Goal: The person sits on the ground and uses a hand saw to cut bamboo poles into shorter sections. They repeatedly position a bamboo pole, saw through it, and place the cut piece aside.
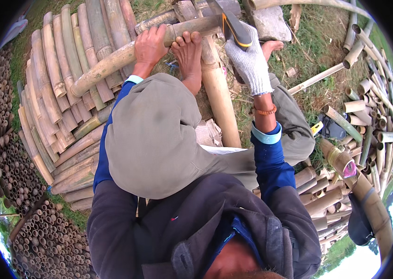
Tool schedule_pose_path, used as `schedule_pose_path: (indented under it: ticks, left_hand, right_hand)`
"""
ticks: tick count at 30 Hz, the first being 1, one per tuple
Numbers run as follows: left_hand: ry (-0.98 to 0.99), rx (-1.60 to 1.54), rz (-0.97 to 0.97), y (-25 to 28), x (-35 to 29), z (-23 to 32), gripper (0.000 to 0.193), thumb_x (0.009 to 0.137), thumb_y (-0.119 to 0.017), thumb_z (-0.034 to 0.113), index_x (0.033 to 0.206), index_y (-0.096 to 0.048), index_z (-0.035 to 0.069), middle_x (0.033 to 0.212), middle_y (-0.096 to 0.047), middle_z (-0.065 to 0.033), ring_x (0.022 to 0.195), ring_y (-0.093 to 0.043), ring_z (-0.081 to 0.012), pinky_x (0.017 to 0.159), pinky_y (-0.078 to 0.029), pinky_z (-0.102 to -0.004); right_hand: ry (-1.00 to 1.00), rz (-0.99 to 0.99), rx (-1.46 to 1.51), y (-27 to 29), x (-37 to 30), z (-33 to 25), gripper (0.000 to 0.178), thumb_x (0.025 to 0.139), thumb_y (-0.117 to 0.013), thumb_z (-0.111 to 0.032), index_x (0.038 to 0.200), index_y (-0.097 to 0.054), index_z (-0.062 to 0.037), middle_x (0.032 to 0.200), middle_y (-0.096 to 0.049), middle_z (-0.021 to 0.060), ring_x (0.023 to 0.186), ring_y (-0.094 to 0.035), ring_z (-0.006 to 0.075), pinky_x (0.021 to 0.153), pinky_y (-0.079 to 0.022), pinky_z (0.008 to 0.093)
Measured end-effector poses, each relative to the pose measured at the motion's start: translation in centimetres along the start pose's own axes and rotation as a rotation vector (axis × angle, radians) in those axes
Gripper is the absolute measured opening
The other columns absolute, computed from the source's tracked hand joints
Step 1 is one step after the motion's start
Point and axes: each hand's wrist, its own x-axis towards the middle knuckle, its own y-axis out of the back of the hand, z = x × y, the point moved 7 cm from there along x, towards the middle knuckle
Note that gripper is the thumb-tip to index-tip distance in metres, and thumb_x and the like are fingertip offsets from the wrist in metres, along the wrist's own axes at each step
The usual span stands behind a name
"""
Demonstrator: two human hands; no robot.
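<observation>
A bamboo pole (106, 65) lies slantwise before me, its near end over the stacked bamboo at left. My bare left hand (151, 49) is closed around it. Right beside that hand, my bare foot (188, 58) presses on the pole, toes curled over it. In a white knit glove, my right hand (248, 63) grips a handsaw (236, 32) by its black and yellow handle. The saw's blade stands at the pole's far right part; how deep it sits in the bamboo I cannot tell. A thicker bamboo pole (224, 107) runs underneath, toward my lap.
Cut bamboo lengths (50, 60) are stacked at left, with many round bamboo ends (48, 232) below them. A grey stone block (271, 23) sits beyond my right hand. Loose bamboo offcuts (326, 202) pile up at right, near a thick upright bamboo post (368, 200).
</observation>
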Motion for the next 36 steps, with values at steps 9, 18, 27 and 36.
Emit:
schedule_pose_path:
  ticks: [9,18,27,36]
  left_hand:
    - [-0.005,0.065,0.150,-0.1,0.1,0.1,0.045,0.074,-0.082,0.017,0.117,-0.069,0.019,0.092,-0.067,-0.0033,0.085,-0.069,-0.0274,0.077,-0.056,-0.0419]
    - [-0.006,0.047,0.144,-0.3,-0.1,0.1,0.051,0.073,-0.084,0.016,0.121,-0.070,0.020,0.093,-0.067,-0.0031,0.085,-0.069,-0.0274,0.078,-0.056,-0.0419]
    - [0.034,0.156,0.124,-0.6,-0.2,1.2,0.057,0.073,-0.087,0.018,0.126,-0.067,0.020,0.108,-0.069,-0.0023,0.099,-0.068,-0.0262,0.087,-0.052,-0.0415]
    - [0.007,0.072,0.100,0.4,-0.5,2.3,0.068,0.077,-0.086,0.018,0.138,-0.059,0.015,0.128,-0.060,-0.0068,0.118,-0.062,-0.0301,0.102,-0.045,-0.0472]
  right_hand:
    - [-0.052,-0.072,0.084,0.8,3.7,-1.0,0.050,0.101,-0.076,-0.020,0.145,-0.058,-0.0071,0.093,-0.070,0.0022,0.075,-0.064,0.0065,0.065,-0.053,0.0237]
    - [0.158,-0.069,0.029,-0.1,5.8,-7.0,0.054,0.100,-0.067,-0.012,0.151,-0.051,-0.0027,0.129,-0.067,0.0073,0.112,-0.064,0.0162,0.097,-0.054,0.0305]
    - [0.012,-0.041,0.056,-0.3,3.7,-8.5,0.068,0.095,-0.072,-0.018,0.156,-0.045,-0.0010,0.135,-0.067,0.0156,0.098,-0.067,0.0179,0.082,-0.057,0.0314]
    - [0.323,0.015,0.166,4.7,3.8,-21.2,0.062,0.103,-0.065,-0.018,0.160,-0.042,-0.0053,0.127,-0.065,0.0083,0.088,-0.057,0.0095,0.076,-0.051,0.0249]
